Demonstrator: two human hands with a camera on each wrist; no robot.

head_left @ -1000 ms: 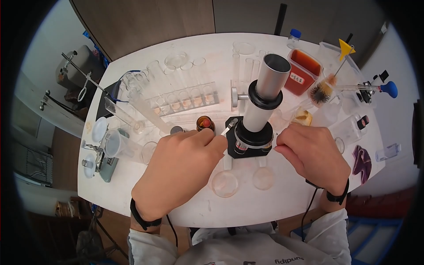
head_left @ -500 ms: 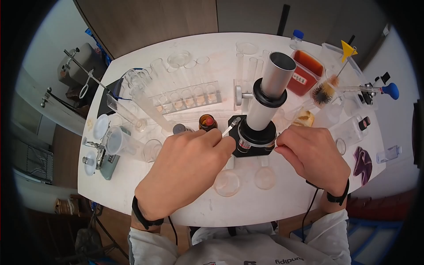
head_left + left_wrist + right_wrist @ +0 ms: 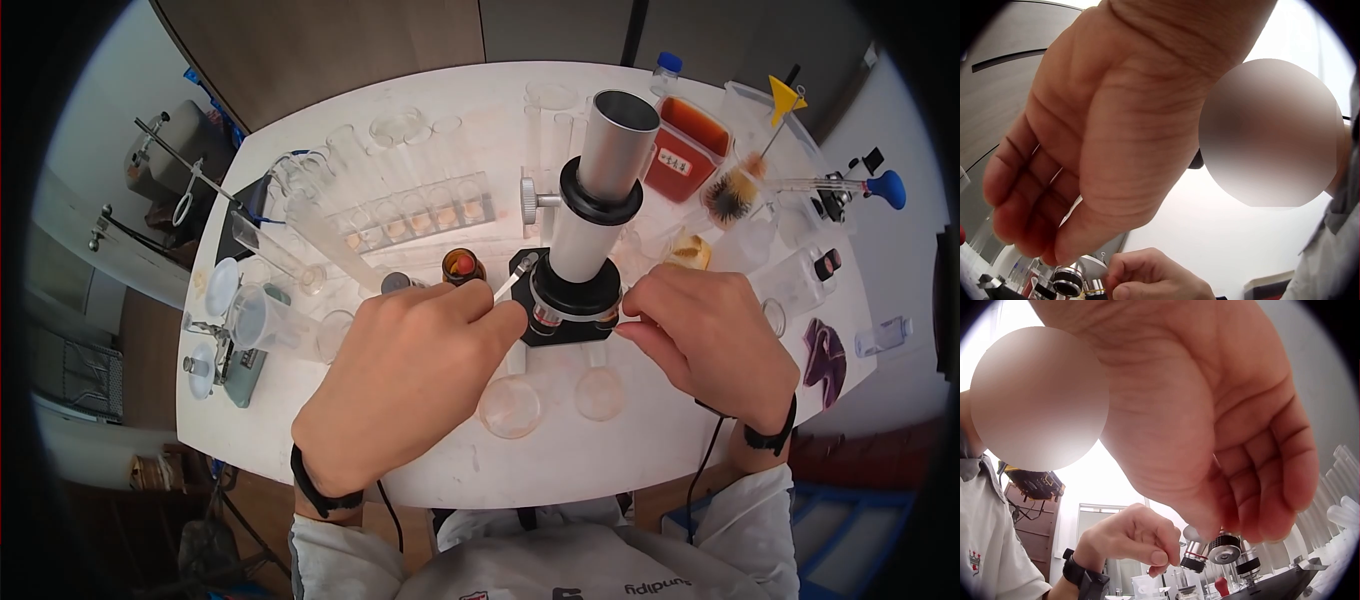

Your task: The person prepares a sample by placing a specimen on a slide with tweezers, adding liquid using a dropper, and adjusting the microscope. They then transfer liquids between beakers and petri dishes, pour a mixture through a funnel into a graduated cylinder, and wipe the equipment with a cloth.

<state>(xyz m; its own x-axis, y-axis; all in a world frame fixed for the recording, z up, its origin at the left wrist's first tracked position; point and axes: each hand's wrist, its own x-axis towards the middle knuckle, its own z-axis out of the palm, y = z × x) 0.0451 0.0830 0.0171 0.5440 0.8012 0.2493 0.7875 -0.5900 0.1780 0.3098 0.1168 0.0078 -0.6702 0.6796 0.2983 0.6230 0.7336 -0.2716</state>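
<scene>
A microscope [image 3: 585, 230] with a silver and white tube stands upright on the table, its black stage [image 3: 570, 330] low between both hands. My left hand [image 3: 405, 385] is at the left edge of the stage, beside a metal clip [image 3: 515, 278], with fingers bent and fingertips hidden. On the right, my right hand [image 3: 715, 345] has thumb and index finger close together beside the objectives. Whether either hand pinches anything cannot be made out. Objectives [image 3: 1224, 549] show below the right hand's fingers in the right wrist view, near the curled left hand [image 3: 1129, 537].
Behind the left hand are a brown bottle [image 3: 463, 267] and a rack of small cups [image 3: 415, 215]. Two round glass dishes lie in front of the microscope. A red-brown tub [image 3: 688, 150], brushes and glassware stand at the right, a balance [image 3: 243, 375] at the left.
The head view has shifted slightly, so the microscope and table appear higher. Both hands stay beside the stage, with little visible change in their fingers.
</scene>
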